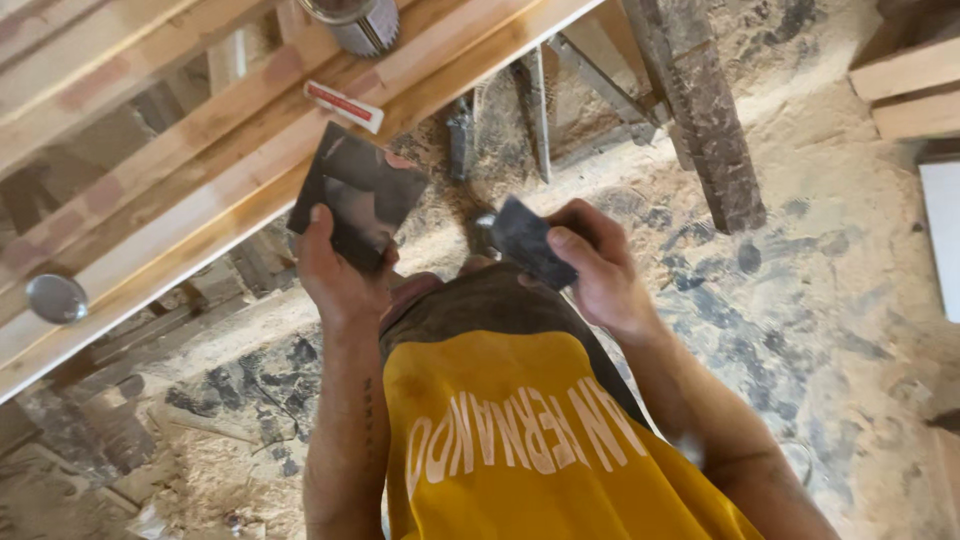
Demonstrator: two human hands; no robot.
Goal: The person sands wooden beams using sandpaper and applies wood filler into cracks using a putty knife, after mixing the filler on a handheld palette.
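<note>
Sawdust floor (820, 300), dark smeared scraper blades (358, 195) in hands (335, 270).

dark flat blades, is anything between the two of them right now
Nothing visible. The left hand holds the larger dark blade, the right hand the smaller one; only an open gap over the sawdust floor separates them.
</note>
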